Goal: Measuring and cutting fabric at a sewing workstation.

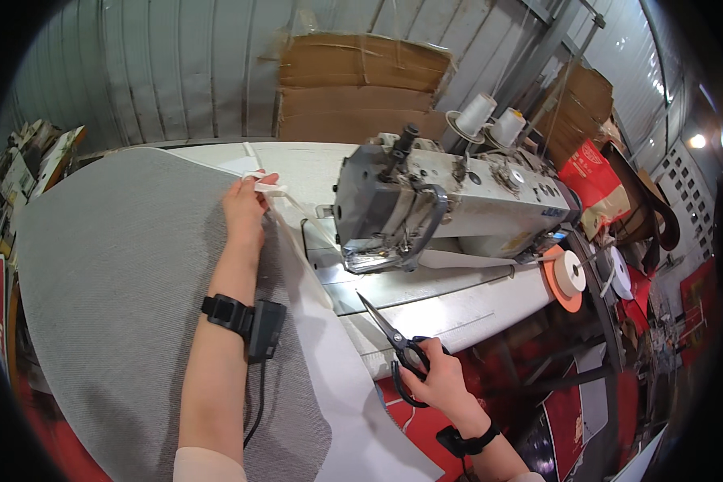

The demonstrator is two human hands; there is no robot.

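Two thread cones (476, 114) behind sewing machine (482, 205)

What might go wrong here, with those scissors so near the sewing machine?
The scissors in the right hand point over the bed of the sewing machine, so a careless move might scratch it.

The left hand pinches a white strip beside the grey fabric; a stray snip there might nick fabric or fingers.

The black cable at the left wrist hangs over the fabric and might snag.
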